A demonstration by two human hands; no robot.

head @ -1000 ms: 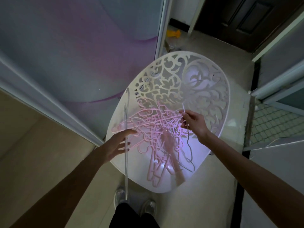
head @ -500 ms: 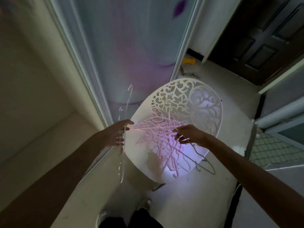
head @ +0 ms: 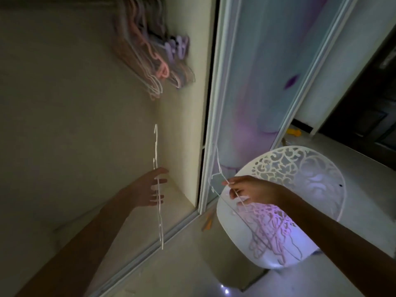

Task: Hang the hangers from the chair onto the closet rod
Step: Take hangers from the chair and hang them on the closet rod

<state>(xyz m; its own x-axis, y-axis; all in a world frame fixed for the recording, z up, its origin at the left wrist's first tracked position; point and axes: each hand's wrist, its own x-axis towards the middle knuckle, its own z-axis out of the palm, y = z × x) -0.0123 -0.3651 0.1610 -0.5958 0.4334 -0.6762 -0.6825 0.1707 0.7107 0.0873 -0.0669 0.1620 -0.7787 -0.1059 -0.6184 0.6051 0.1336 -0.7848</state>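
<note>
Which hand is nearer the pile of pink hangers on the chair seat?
Right. The right hand is directly over the pile of pink hangers, pinching a thin hanger. The left hand is off to the side inside the closet, holding a white hanger.

- One view only, worn on the person's head, wide-angle with bent edges.
- It looks forward and down, turned left into the closet.
- Both forearms reach in from the bottom edge, close to the lens.
- The chair sits lower right, the floor below.
</note>
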